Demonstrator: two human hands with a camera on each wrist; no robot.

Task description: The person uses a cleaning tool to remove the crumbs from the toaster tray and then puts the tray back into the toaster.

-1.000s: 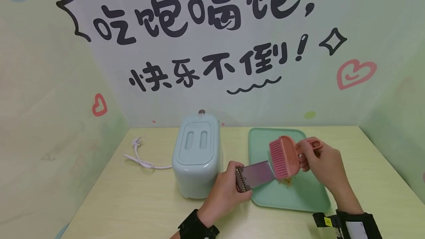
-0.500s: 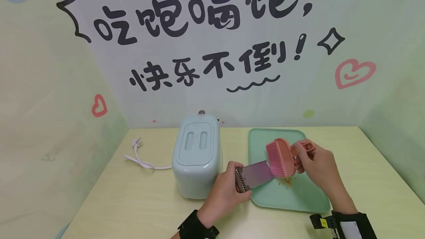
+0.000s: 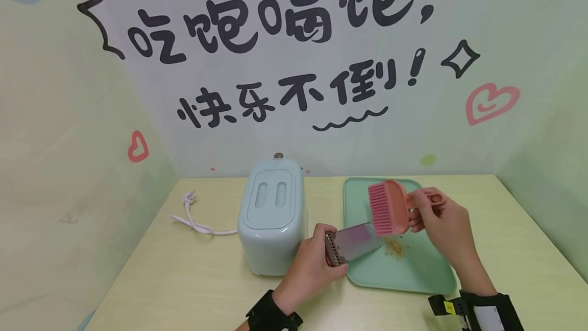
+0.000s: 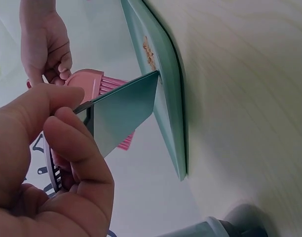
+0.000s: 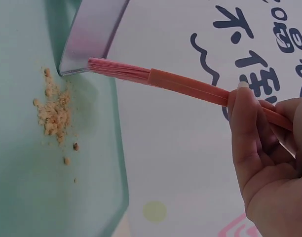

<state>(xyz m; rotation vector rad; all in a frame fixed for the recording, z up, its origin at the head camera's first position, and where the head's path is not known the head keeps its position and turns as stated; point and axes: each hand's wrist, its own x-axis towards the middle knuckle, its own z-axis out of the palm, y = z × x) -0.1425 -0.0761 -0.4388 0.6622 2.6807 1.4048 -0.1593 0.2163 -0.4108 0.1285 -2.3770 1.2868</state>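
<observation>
My left hand [image 3: 316, 258] pinches a shiny flat metal plate [image 3: 358, 241] by its grey slotted end. The plate's free end tilts down onto or just over the left side of the green tray [image 3: 418, 272]. My right hand [image 3: 443, 223] holds a wide pink brush [image 3: 398, 207] by its handle. Its bristles [image 5: 116, 69] overlap the plate's lower corner in the right wrist view; whether they touch is unclear. A small pile of pale crumbs [image 5: 55, 113] lies on the tray beside that corner.
A pale blue toaster [image 3: 271, 218] with a lid stands left of the tray, close by my left hand. Its white cord and plug [image 3: 190, 208] lie on the wooden table [image 3: 184, 280]. Printed wall panels enclose the back and sides.
The brush first shifts left and then rises back from the plate's lower end, uncovering more of the crumbs. My left hand and the plate stay nearly still.
</observation>
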